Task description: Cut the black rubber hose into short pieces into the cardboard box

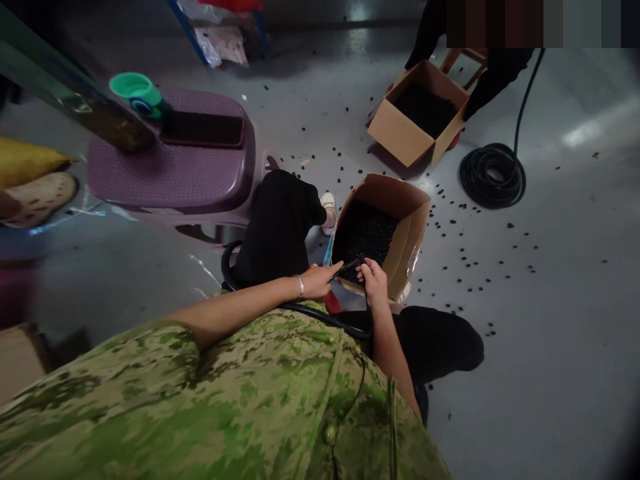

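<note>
Head view: both hands meet over the near edge of an open cardboard box (407, 230) full of small black pieces (365, 233). The left hand (317, 281) pinches a thin black tool (350, 267); the right hand (374, 283) grips the end of a black hose (320, 313) running across the lap. Open grey floor (550, 300) lies to the right, strewn with black pieces. A purple stool (175, 173) stands left, a second box (405, 133) and coiled hose (493, 177) beyond. No readable writing shows.
</note>
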A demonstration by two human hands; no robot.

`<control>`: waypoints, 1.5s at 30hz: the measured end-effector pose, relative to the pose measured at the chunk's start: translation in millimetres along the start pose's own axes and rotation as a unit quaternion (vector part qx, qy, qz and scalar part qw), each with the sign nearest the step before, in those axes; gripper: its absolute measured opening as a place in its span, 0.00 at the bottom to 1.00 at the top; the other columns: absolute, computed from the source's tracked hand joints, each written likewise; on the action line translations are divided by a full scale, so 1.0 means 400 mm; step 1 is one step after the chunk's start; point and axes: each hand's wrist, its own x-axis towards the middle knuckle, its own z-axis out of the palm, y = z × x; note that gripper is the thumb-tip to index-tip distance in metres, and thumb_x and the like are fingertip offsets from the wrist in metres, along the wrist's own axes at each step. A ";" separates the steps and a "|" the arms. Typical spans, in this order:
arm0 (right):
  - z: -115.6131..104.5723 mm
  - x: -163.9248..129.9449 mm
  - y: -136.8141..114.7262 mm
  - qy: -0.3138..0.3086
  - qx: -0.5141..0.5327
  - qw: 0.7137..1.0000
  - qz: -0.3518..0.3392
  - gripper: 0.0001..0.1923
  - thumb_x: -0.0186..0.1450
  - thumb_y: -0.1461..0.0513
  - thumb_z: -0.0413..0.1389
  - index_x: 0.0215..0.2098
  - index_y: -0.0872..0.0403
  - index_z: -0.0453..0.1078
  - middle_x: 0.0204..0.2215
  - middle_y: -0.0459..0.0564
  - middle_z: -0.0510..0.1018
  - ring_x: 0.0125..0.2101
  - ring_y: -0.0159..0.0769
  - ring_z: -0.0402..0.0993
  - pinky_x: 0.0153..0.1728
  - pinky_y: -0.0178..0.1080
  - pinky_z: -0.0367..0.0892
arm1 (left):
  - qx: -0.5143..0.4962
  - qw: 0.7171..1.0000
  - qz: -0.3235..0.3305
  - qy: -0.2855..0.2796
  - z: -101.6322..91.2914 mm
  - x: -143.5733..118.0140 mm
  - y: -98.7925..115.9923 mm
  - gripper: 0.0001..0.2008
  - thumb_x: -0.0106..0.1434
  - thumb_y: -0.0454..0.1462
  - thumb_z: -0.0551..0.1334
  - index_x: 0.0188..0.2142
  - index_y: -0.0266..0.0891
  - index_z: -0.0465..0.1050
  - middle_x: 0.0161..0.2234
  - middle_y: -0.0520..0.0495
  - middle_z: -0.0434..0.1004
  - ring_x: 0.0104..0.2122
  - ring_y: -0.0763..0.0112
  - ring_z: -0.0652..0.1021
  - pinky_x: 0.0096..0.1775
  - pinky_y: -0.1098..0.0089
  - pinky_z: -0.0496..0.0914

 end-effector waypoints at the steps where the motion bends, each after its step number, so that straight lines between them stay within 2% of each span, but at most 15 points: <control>1: 0.002 -0.002 0.002 -0.002 -0.002 1.000 0.002 0.18 0.62 0.53 0.51 0.43 0.56 0.69 0.28 0.47 0.75 0.24 0.28 0.66 0.25 0.31 0.64 | -0.001 1.000 0.001 -0.001 -0.001 -0.001 0.002 0.40 0.55 0.30 0.54 0.68 0.37 0.46 0.60 0.40 0.67 0.56 0.60 0.71 0.54 0.66 0.66; 6: 0.006 -0.009 0.007 -0.013 -0.013 1.000 0.000 0.19 0.62 0.52 0.52 0.45 0.57 0.70 0.27 0.46 0.75 0.23 0.28 0.65 0.24 0.31 0.63 | 0.004 1.000 -0.001 -0.010 -0.009 -0.007 0.014 0.40 0.54 0.30 0.55 0.67 0.33 0.47 0.60 0.36 0.66 0.57 0.56 0.70 0.54 0.63 0.67; 16: -0.005 -0.011 -0.005 -0.017 -0.100 0.994 -0.035 0.19 0.64 0.52 0.51 0.45 0.56 0.73 0.26 0.46 0.76 0.23 0.29 0.66 0.26 0.31 0.64 | -0.010 1.000 -0.003 -0.007 -0.016 -0.008 0.011 0.39 0.55 0.31 0.55 0.67 0.37 0.48 0.60 0.40 0.66 0.57 0.58 0.71 0.55 0.64 0.66; 25: 0.001 -0.014 0.006 0.008 -0.059 0.998 -0.037 0.19 0.64 0.53 0.51 0.46 0.56 0.72 0.26 0.45 0.74 0.22 0.28 0.65 0.26 0.31 0.63 | -0.006 1.000 -0.009 -0.012 -0.012 -0.008 0.013 0.39 0.55 0.32 0.54 0.67 0.36 0.46 0.62 0.39 0.64 0.58 0.59 0.69 0.55 0.65 0.65; 40: -0.002 -0.014 0.009 0.002 -0.077 0.996 -0.051 0.20 0.64 0.53 0.51 0.46 0.57 0.72 0.26 0.46 0.76 0.23 0.28 0.66 0.27 0.31 0.64 | -0.002 1.000 -0.014 -0.026 -0.019 -0.009 0.016 0.39 0.57 0.32 0.54 0.67 0.31 0.45 0.63 0.37 0.61 0.60 0.61 0.67 0.57 0.67 0.62; 45: -0.011 -0.013 0.011 0.003 -0.118 0.991 -0.067 0.20 0.64 0.53 0.52 0.47 0.57 0.74 0.27 0.48 0.78 0.24 0.30 0.70 0.29 0.33 0.67 | 0.007 1.000 -0.005 -0.020 -0.017 -0.008 0.013 0.39 0.57 0.33 0.54 0.67 0.33 0.45 0.62 0.37 0.63 0.58 0.59 0.69 0.56 0.65 0.64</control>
